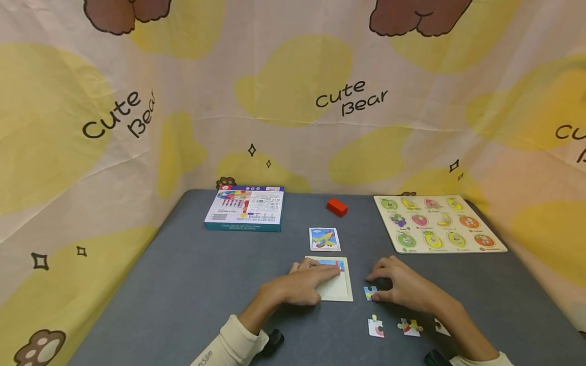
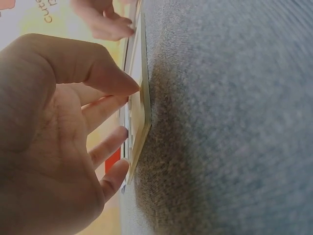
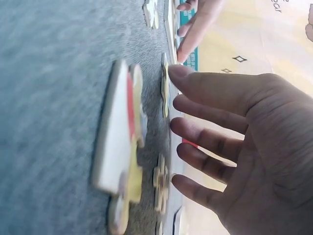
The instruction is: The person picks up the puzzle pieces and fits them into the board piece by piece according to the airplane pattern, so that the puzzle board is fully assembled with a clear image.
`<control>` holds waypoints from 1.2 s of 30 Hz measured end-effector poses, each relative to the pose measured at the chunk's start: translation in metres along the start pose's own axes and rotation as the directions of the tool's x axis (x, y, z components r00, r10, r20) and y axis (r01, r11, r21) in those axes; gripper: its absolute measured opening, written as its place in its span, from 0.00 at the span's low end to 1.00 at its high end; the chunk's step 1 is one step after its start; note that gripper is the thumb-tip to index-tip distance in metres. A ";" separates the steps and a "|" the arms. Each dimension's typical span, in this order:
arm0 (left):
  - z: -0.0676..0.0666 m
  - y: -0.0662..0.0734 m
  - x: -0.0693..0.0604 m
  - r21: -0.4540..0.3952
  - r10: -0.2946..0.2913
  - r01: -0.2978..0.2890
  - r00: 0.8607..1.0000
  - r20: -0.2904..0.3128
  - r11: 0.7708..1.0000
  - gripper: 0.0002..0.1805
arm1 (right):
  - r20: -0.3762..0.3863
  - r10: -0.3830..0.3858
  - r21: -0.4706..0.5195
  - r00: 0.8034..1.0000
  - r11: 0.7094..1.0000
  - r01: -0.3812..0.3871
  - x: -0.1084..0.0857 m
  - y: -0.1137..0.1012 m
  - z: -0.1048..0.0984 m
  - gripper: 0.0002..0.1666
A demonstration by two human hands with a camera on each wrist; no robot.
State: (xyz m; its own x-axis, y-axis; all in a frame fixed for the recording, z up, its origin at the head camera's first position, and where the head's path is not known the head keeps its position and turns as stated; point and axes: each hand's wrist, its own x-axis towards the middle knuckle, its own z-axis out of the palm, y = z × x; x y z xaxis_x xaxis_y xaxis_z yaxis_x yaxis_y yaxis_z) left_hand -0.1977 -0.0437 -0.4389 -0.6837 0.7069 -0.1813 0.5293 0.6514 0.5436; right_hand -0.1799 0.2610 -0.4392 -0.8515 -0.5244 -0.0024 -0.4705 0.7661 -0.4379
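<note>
head view. your left hand (image 1: pixel 304 284), one: lying over the left side of the puzzle tray (image 1: pixel 338 290), index finger stretching straight across a printed strip (image 1: pixel 340 264) that is sitting along the tray's far edge. your right hand (image 1: pixel 405 287), one: arching with thumb and index finger apart, a blue puzzle piece (image 1: pixel 369 291) lying on the table (image 1: pixel 192 284) at the thumb tip, just right of the tray. loose pieces, three: lying nearer to you, one white and pink (image 1: pixel 376 328), one red and yellow (image 1: pixel 410 328), one (image 1: pixel 441 328) partly hiding behind your right forearm. beyond the tray: an airplane card (image 1: pixel 324 239), a red block (image 1: pixel 337 207), a boxed set (image 1: pixel 244 209) at left, a fruit board (image 1: pixel 432 227) at right.

left wrist view. your left thumb is touching the tray's edge; the other fingers are spreading over it, gripping no piece.

right wrist view. your right fingers are spreading wide; the thumb tip is hanging right beside a piece, and you cannot tell whether it is touching.
</note>
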 end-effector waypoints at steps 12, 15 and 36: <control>0.003 -0.005 0.000 -0.020 0.026 -0.026 1.000 -0.015 0.999 0.48 | -0.007 -0.011 -0.061 1.000 0.998 0.011 -0.009 -0.001 -0.001 0.14; 0.002 -0.004 0.000 -0.012 0.020 -0.021 1.000 -0.015 1.000 0.48 | -0.017 -0.020 -0.064 1.000 0.998 0.019 -0.010 -0.001 0.000 0.13; -0.005 0.001 -0.011 0.063 0.003 0.004 0.994 -0.106 0.998 0.41 | -0.035 -0.029 -0.072 0.999 0.997 0.027 -0.013 0.001 0.000 0.11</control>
State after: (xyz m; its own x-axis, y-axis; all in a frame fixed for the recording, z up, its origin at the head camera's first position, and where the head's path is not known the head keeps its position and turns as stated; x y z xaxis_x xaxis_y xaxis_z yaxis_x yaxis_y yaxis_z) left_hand -0.1923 -0.0525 -0.4324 -0.7315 0.6756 -0.0917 0.5573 0.6700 0.4903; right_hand -0.1695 0.2684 -0.4394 -0.8448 -0.5335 0.0416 -0.5086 0.7763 -0.3723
